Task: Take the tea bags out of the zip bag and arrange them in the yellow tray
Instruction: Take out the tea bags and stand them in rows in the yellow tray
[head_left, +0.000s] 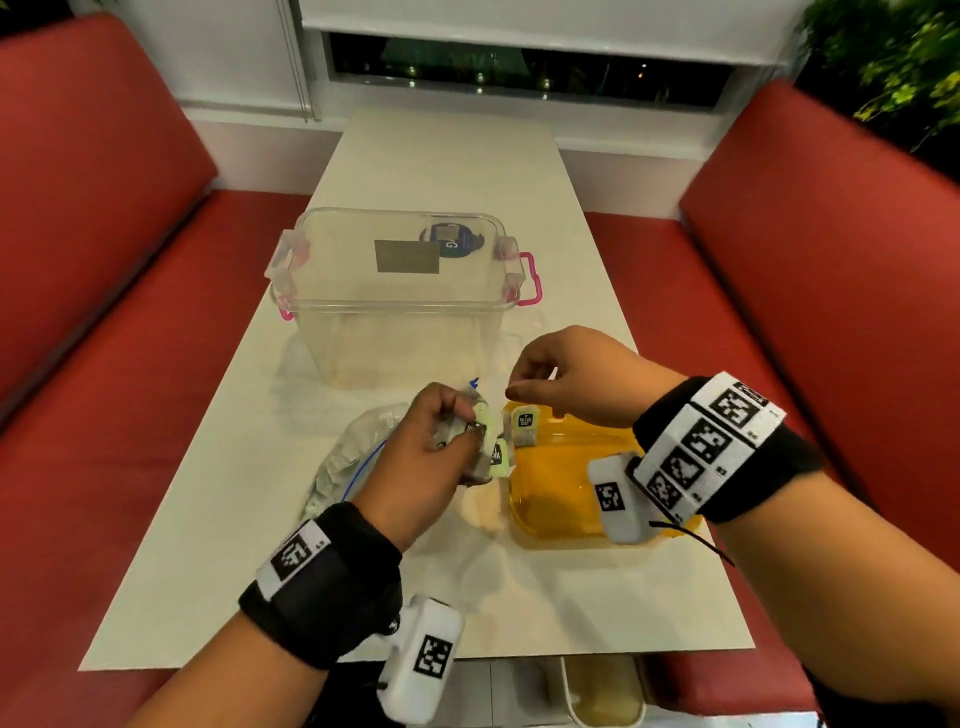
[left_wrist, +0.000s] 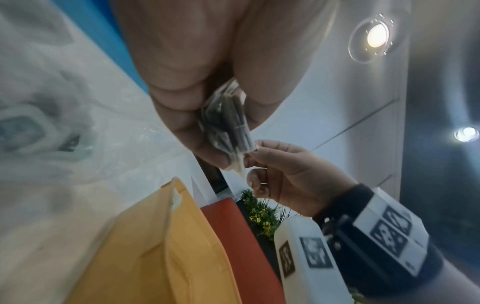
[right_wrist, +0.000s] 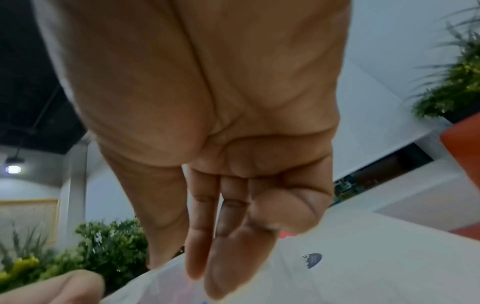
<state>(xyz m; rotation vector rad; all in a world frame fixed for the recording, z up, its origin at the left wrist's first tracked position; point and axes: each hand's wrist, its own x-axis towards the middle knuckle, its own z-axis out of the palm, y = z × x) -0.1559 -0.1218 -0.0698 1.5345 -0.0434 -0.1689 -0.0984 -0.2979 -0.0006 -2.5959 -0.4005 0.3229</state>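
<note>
My left hand (head_left: 441, 436) hovers just left of the yellow tray (head_left: 556, 493) and grips a small bundle of tea bags (left_wrist: 228, 123) between thumb and fingers; pale green tags (head_left: 497, 457) stick out of it. Under that hand the crumpled clear zip bag (head_left: 353, 457) lies on the table with more tea bags inside. My right hand (head_left: 550, 374) is over the tray's far left corner, thumb and forefinger pinched together on what looks like a small pale tag. One tea bag (head_left: 524, 423) sits right below that pinch at the tray's corner.
A clear plastic box (head_left: 395, 312) with pink latches stands on the white table (head_left: 441, 166) just behind my hands. Red benches (head_left: 104, 270) run along both sides. A green plant (head_left: 893, 67) is at the far right.
</note>
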